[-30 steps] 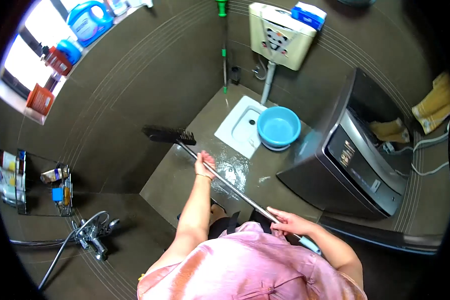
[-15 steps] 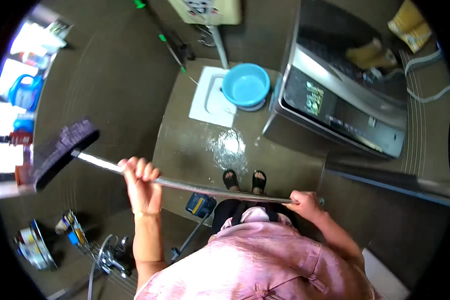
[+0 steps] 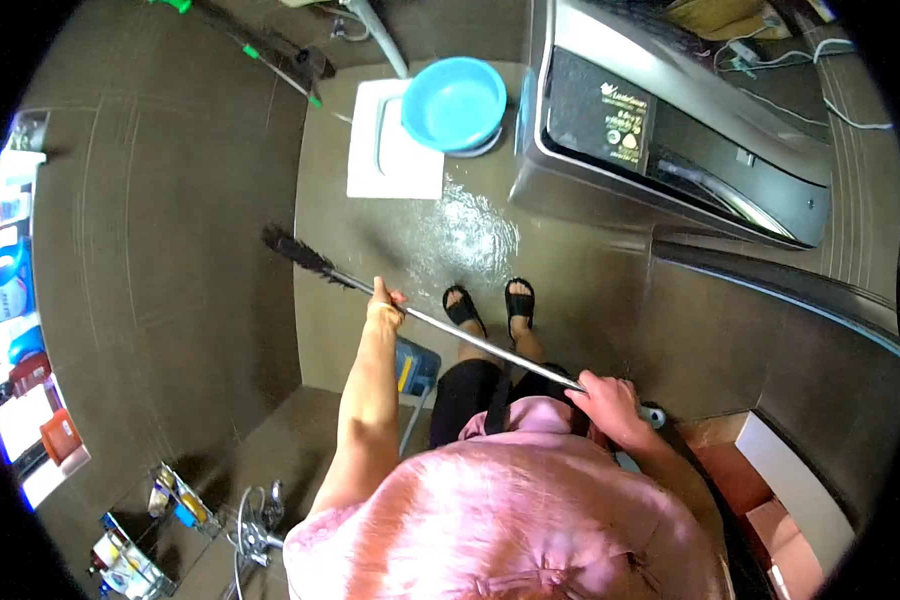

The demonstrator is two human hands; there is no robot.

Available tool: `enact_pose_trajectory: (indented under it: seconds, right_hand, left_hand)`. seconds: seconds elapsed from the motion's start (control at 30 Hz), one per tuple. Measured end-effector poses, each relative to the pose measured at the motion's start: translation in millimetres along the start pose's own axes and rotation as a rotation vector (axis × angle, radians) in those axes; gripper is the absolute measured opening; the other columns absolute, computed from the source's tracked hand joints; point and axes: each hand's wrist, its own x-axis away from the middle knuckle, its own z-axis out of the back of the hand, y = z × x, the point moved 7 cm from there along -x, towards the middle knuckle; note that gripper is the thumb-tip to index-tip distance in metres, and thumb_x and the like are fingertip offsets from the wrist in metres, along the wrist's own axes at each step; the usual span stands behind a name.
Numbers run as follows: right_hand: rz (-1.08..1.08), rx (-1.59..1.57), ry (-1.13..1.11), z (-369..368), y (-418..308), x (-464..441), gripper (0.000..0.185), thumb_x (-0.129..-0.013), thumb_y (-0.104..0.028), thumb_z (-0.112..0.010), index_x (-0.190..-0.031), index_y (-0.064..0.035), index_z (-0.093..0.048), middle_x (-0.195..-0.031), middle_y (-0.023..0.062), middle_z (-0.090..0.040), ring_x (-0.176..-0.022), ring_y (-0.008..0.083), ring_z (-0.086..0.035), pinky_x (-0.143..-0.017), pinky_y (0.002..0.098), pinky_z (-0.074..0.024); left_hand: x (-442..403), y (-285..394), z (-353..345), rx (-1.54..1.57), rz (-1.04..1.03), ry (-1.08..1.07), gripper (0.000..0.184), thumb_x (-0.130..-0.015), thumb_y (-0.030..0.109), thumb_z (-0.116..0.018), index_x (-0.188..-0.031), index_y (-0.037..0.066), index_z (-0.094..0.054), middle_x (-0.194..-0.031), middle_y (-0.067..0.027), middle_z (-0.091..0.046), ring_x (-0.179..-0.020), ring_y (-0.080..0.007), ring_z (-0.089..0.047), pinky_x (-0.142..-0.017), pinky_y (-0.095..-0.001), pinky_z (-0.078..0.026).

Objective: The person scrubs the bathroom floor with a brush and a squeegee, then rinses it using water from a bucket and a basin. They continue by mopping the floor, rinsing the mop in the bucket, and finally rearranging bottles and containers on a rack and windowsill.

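Observation:
A broom with a metal pole lies slantwise across the front of my body. Its dark bristle head is raised at the left, near the wall. My left hand is wrapped round the pole a little below that head. Near the pole's other end, my right hand grips it, with the light blue-grey tip sticking out beyond. Beyond the pole, the floor has a shiny wet patch.
A blue basin stands partly over a white squat toilet. The washing machine is at the upper right. A blue dustpan is beside my left leg. Bottles line the window sill. The shower tap is at the lower left.
The broom head has swung from the far left, high by the window, back towards the floor, and my left hand has moved right with it. The view has shifted too.

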Motion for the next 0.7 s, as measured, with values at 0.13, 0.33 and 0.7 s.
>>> enact_pose_trajectory:
  seconds: [0.13, 0.33, 0.7]
  right_hand:
    - [-0.011, 0.121, 0.098, 50.1, 6.8, 14.8, 0.028, -0.074, -0.033, -0.059, -0.070, -0.0088, -0.045, -0.056, 0.0123, -0.054, -0.052, 0.0325, -0.055, -0.048, 0.0429, -0.0408]
    - [0.030, 0.190, -0.190, 51.0, -28.0, 16.3, 0.029, -0.076, -0.034, -0.055, -0.073, -0.0060, -0.051, -0.063, 0.0150, -0.057, -0.063, 0.0342, -0.057, -0.060, 0.0440, -0.0458]
    - [0.737, 0.616, 0.222, 128.1, -156.1, -45.8, 0.023, -0.073, -0.024, -0.060, -0.076, -0.0045, -0.049, -0.061, 0.0101, -0.058, -0.058, 0.0240, -0.060, -0.052, 0.0332, -0.0469]
  left_hand:
    - [87.6, 20.2, -44.1, 0.414, 0.089, -0.346, 0.039, -0.085, 0.044, -0.041, -0.066, 0.011, -0.038, -0.048, 0.0015, -0.025, -0.041, -0.0111, -0.026, -0.042, -0.0252, -0.031]
    - [61.0, -47.3, 35.0, 0.437, -0.043, -0.397, 0.030, -0.088, 0.037, -0.038, -0.090, 0.011, -0.053, -0.060, 0.0032, -0.046, -0.041, -0.0059, -0.031, -0.040, -0.0194, -0.031]
    - [144.5, 29.1, -15.0, 1.046, -0.140, -0.340, 0.040, -0.087, 0.044, -0.036, -0.062, 0.013, -0.038, -0.047, 0.0001, -0.037, -0.042, -0.0137, -0.035, -0.044, -0.0264, -0.035]
